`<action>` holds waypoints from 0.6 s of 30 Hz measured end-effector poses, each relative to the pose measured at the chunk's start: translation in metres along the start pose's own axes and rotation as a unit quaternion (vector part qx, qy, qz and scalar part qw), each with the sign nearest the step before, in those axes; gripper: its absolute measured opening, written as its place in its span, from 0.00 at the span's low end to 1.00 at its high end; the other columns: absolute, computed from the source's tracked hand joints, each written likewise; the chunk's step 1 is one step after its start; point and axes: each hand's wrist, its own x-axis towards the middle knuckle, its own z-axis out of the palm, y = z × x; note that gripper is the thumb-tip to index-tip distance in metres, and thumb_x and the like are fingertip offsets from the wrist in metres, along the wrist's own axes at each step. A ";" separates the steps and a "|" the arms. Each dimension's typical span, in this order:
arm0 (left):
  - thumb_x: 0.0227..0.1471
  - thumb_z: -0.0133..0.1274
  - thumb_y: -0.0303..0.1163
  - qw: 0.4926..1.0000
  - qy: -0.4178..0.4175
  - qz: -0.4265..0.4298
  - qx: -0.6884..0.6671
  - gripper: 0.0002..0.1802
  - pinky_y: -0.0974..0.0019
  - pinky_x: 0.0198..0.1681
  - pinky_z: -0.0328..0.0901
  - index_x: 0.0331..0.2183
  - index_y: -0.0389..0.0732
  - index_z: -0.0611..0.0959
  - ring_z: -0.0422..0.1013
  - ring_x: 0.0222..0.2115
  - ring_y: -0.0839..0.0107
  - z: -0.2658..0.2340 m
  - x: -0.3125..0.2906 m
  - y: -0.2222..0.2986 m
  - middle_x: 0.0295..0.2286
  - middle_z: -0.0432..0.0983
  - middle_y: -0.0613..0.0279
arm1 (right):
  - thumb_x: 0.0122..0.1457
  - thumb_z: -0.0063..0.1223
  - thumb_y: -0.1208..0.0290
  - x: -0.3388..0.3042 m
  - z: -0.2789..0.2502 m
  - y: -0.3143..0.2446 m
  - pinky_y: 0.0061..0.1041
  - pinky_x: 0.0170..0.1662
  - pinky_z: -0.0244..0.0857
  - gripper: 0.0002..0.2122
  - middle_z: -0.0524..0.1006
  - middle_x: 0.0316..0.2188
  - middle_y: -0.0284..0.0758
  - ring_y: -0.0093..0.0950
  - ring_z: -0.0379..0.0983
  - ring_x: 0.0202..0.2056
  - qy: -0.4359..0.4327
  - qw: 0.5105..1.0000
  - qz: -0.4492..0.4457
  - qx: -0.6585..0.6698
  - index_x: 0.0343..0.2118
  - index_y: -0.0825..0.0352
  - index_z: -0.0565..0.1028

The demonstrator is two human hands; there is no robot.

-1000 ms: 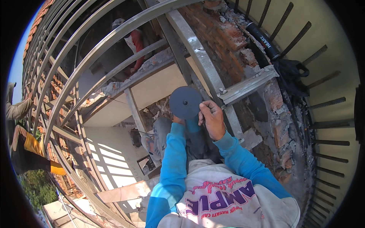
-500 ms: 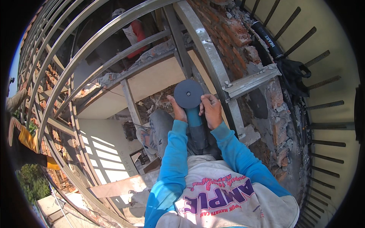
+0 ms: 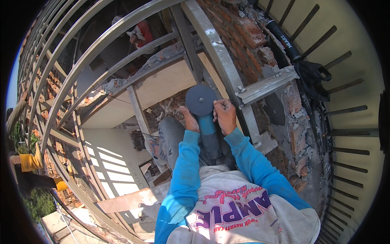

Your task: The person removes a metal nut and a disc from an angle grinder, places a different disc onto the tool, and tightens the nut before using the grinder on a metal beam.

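The right hand (image 3: 225, 116) is pinching the disc (image 3: 201, 100) at its right rim, thumb and forefinger drawn together and the other fingers curling in. The left hand (image 3: 190, 120) is resting along the left side of the grinder's head, its thumb standing apart; its other fingers are hiding, so how firmly it is gripping, I cannot tell. The grinder (image 3: 208, 126) is lying between the two hands, its disc facing up at the far end and its dark body pointing back toward the person's lap. A grey knee (image 3: 170, 138) is bending just left of it.

Beyond the right hand, a metal beam (image 3: 215, 44) is running up and away, with a short ledge (image 3: 268, 87) jutting rightward from it. Broken brick (image 3: 298, 142) is edging the right side, and rods (image 3: 347, 110) are sticking out before a pale wall. A black bag (image 3: 310, 79) is hanging among them, near a black tube (image 3: 283, 39). Up left, beyond curved bars, a co-worker in red (image 3: 142, 34) is showing.
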 end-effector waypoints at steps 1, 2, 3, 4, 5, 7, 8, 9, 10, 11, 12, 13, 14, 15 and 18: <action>0.56 0.38 0.66 0.999 -0.038 -0.004 -0.001 0.41 0.59 0.53 0.62 0.52 0.37 0.69 0.67 0.47 0.63 -0.009 0.003 -0.005 0.47 0.70 0.56 | 0.62 0.51 0.67 0.000 0.000 -0.001 0.17 0.18 0.60 0.08 0.69 0.16 0.28 0.16 0.63 0.15 -0.002 1.000 0.001 -0.001 0.31 0.67 0.69; 0.55 0.41 0.64 0.997 -0.076 -0.009 0.000 0.39 0.60 0.50 0.65 0.51 0.37 0.71 0.69 0.44 0.62 -0.017 0.007 -0.010 0.45 0.72 0.56 | 0.62 0.51 0.68 0.000 0.001 -0.002 0.17 0.18 0.60 0.08 0.68 0.16 0.28 0.16 0.63 0.15 -0.001 1.000 0.000 -0.005 0.30 0.67 0.69; 0.55 0.44 0.62 0.994 -0.104 -0.027 -0.020 0.37 0.60 0.47 0.67 0.49 0.37 0.72 0.71 0.41 0.62 -0.027 0.013 -0.017 0.42 0.74 0.56 | 0.61 0.51 0.68 0.000 0.001 -0.002 0.17 0.18 0.59 0.08 0.68 0.16 0.28 0.16 0.63 0.15 -0.001 1.000 -0.001 -0.009 0.30 0.67 0.69; 0.54 0.47 0.59 0.989 -0.133 -0.047 -0.040 0.35 0.60 0.45 0.69 0.48 0.36 0.73 0.73 0.38 0.62 -0.031 0.017 -0.020 0.40 0.75 0.55 | 0.61 0.52 0.68 0.001 0.001 -0.003 0.17 0.18 0.59 0.08 0.68 0.16 0.28 0.16 0.62 0.15 0.002 1.000 -0.002 -0.013 0.29 0.66 0.69; 0.53 0.50 0.54 0.990 -0.118 -0.057 -0.056 0.32 0.60 0.43 0.69 0.48 0.36 0.73 0.73 0.37 0.63 -0.034 0.021 -0.024 0.39 0.76 0.56 | 0.61 0.52 0.68 0.001 0.001 -0.004 0.17 0.18 0.59 0.08 0.68 0.16 0.28 0.16 0.62 0.15 -0.001 1.000 0.004 -0.013 0.29 0.66 0.69; 0.50 0.55 0.44 0.989 -0.091 -0.080 -0.088 0.28 0.61 0.40 0.70 0.46 0.35 0.73 0.75 0.35 0.65 -0.030 0.025 -0.022 0.38 0.76 0.56 | 0.60 0.52 0.69 0.001 0.000 -0.008 0.17 0.18 0.58 0.08 0.68 0.16 0.28 0.16 0.62 0.15 -0.003 1.000 0.016 -0.012 0.27 0.66 0.68; 0.50 0.55 0.43 0.991 -0.078 -0.077 -0.072 0.26 0.61 0.40 0.70 0.46 0.34 0.74 0.74 0.35 0.65 -0.029 0.025 -0.021 0.38 0.76 0.57 | 0.59 0.52 0.69 0.002 -0.001 -0.007 0.16 0.18 0.57 0.08 0.69 0.16 0.28 0.15 0.62 0.15 -0.003 1.000 0.018 -0.009 0.28 0.67 0.69; 0.50 0.54 0.41 0.993 -0.070 -0.076 -0.055 0.25 0.61 0.40 0.70 0.46 0.34 0.74 0.74 0.35 0.65 -0.015 0.021 -0.011 0.38 0.76 0.57 | 0.59 0.52 0.70 0.004 -0.004 -0.007 0.16 0.18 0.57 0.07 0.69 0.16 0.28 0.15 0.62 0.15 0.002 1.000 0.018 -0.005 0.28 0.68 0.69; 0.50 0.54 0.39 0.995 -0.057 -0.072 -0.039 0.24 0.62 0.40 0.70 0.45 0.34 0.74 0.74 0.36 0.65 -0.009 0.018 -0.004 0.38 0.76 0.57 | 0.59 0.52 0.71 0.005 -0.006 -0.007 0.16 0.18 0.56 0.07 0.70 0.16 0.29 0.15 0.63 0.16 0.002 1.000 0.020 -0.001 0.29 0.69 0.70; 0.49 0.53 0.38 0.995 -0.049 -0.074 -0.036 0.23 0.62 0.41 0.69 0.45 0.34 0.75 0.74 0.36 0.65 -0.008 0.019 -0.004 0.38 0.76 0.57 | 0.59 0.52 0.70 0.005 -0.006 -0.008 0.16 0.18 0.56 0.07 0.70 0.16 0.28 0.14 0.63 0.16 0.001 1.000 0.025 -0.002 0.29 0.68 0.70; 0.49 0.53 0.37 0.996 -0.040 -0.076 -0.033 0.23 0.63 0.41 0.69 0.45 0.34 0.75 0.74 0.36 0.66 -0.008 0.020 -0.003 0.38 0.76 0.57 | 0.59 0.52 0.70 0.005 -0.006 -0.009 0.16 0.18 0.56 0.08 0.70 0.16 0.28 0.14 0.62 0.16 0.000 1.000 0.030 -0.002 0.29 0.68 0.70; 0.49 0.53 0.36 0.996 -0.031 -0.078 -0.031 0.22 0.64 0.42 0.68 0.45 0.34 0.75 0.74 0.37 0.66 -0.007 0.021 -0.002 0.37 0.76 0.58 | 0.59 0.52 0.69 0.005 -0.006 -0.010 0.16 0.18 0.55 0.08 0.69 0.16 0.28 0.14 0.62 0.16 0.000 0.999 0.035 -0.003 0.29 0.68 0.70; 0.49 0.53 0.37 0.996 -0.035 -0.075 -0.027 0.20 0.64 0.43 0.68 0.43 0.35 0.76 0.73 0.37 0.67 -0.007 0.020 -0.002 0.37 0.76 0.59 | 0.59 0.52 0.68 0.007 -0.008 -0.009 0.16 0.18 0.56 0.08 0.69 0.16 0.28 0.14 0.62 0.16 -0.006 0.999 0.035 -0.009 0.28 0.67 0.70; 0.49 0.54 0.37 0.996 -0.039 -0.073 -0.023 0.19 0.64 0.44 0.67 0.41 0.36 0.77 0.73 0.37 0.68 -0.005 0.019 0.001 0.37 0.77 0.60 | 0.59 0.52 0.68 0.010 -0.009 -0.007 0.16 0.18 0.56 0.08 0.68 0.16 0.28 0.14 0.62 0.16 -0.011 0.999 0.035 -0.015 0.28 0.67 0.70; 0.50 0.54 0.36 0.996 -0.048 -0.075 -0.007 0.16 0.65 0.46 0.65 0.40 0.38 0.79 0.72 0.38 0.69 0.002 0.016 0.010 0.36 0.77 0.61 | 0.59 0.54 0.65 0.015 -0.008 -0.011 0.16 0.19 0.56 0.10 0.69 0.16 0.27 0.14 0.62 0.17 0.000 0.998 0.019 -0.062 0.27 0.66 0.70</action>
